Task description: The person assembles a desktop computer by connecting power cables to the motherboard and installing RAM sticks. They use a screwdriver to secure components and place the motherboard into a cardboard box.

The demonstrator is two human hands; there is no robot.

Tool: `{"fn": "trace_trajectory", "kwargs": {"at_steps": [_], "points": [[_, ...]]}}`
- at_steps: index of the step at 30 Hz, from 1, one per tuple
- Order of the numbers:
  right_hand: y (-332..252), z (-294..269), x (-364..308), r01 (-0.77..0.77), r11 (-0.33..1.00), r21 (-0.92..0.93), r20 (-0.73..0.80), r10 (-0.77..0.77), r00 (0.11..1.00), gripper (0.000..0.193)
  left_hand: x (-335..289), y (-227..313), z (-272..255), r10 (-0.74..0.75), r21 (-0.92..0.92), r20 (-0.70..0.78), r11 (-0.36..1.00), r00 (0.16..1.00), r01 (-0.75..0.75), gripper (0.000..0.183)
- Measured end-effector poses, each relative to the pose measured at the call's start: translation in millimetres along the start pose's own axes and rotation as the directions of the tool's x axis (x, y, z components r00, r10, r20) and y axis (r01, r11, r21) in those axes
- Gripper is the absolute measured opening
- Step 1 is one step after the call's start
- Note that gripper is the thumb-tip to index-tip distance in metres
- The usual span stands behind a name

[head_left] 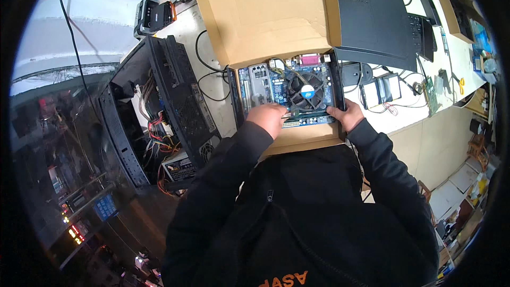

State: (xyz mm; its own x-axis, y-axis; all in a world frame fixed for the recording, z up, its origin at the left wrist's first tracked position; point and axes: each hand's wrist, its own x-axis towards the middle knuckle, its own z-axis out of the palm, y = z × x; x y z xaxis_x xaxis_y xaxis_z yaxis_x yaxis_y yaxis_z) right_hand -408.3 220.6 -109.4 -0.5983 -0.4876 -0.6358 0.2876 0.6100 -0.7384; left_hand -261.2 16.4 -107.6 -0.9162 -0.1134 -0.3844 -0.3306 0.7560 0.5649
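A blue motherboard (pixel 277 93) lies inside an open cardboard box (pixel 265 10) in front of me. On it sits a black CPU fan (pixel 307 93), with a silver I/O shield (pixel 260 86) to its left. Between my hands, a dark memory module (pixel 307 113) runs along the board's near side. My left hand (pixel 267 119) has its fingers drawn together at the module's left end; what they pinch is hidden. My right hand (pixel 348 115) closes over the box's right wall, its thumb reaching inside near the module's other end.
An opened black computer case (pixel 154 111) with loose cables and a power supply (pixel 180 168) stands at left. A black side panel (pixel 372 16) lies at back right. Cables, a green circuit board (pixel 431 95) and yellow scissors (pixel 461 85) rest on the white table (pixel 409 110).
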Motion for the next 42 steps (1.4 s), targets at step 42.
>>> {"fn": "trace_trajectory", "kwargs": {"at_steps": [42], "points": [[-33.3, -12.2, -57.7, 0.805, 0.285, -0.52, 0.342, -0.794, 0.502, 0.03, -39.9, 25.8, -4.3, -0.309, -0.832, 0.219, 0.437, 0.926, 0.343, 0.018]]}}
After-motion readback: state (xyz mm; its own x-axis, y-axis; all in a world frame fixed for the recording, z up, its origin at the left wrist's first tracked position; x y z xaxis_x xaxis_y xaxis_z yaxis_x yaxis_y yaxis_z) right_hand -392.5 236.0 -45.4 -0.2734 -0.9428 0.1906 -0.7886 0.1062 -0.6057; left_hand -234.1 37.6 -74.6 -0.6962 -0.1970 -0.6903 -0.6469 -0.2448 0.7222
